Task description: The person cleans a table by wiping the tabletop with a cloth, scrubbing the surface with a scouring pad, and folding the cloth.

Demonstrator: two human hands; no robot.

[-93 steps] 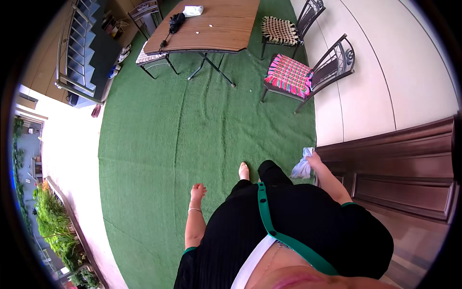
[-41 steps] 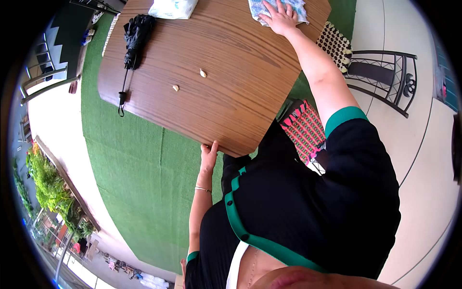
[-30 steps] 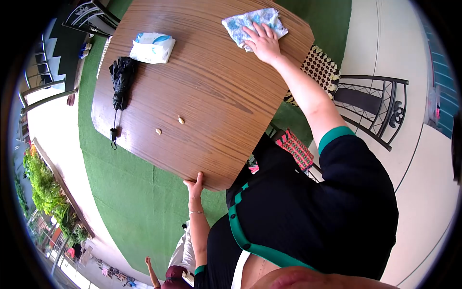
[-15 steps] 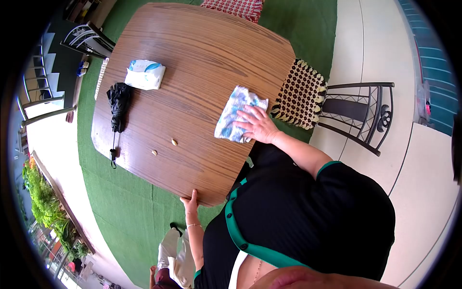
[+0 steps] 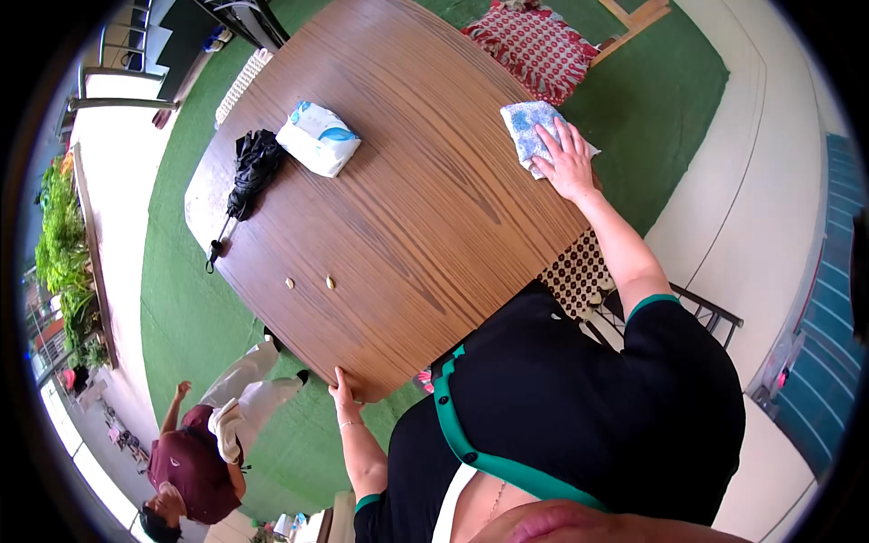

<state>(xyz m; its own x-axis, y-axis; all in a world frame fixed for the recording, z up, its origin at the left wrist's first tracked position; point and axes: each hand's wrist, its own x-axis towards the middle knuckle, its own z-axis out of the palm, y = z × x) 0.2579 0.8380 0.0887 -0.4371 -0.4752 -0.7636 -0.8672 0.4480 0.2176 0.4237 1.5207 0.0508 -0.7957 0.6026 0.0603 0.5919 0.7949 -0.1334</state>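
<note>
My right hand [image 5: 568, 163] lies spread on a blue and white cloth [image 5: 532, 136], pressing it flat at the right edge of the wooden table [image 5: 407, 181]. At the near left edge of the tabletop, my left hand [image 5: 344, 396] rests with its thumb on the wood; its other fingers are hidden below the edge. Two small pale bits, one [image 5: 290, 282] beside the other [image 5: 330, 282], lie on the wood between my hands and the umbrella.
A folded black umbrella [image 5: 253, 167] and a white and blue tissue pack [image 5: 319, 138] are on the table's left part. Chairs with patterned covers [image 5: 529, 50] stand around it. Another person in a maroon shirt [image 5: 192, 466] is at the lower left, on the green carpet [image 5: 181, 308].
My right hand has slid the cloth away from me to the far right edge. The view has turned, and the other person now shows more fully. My left hand remains at the table edge.
</note>
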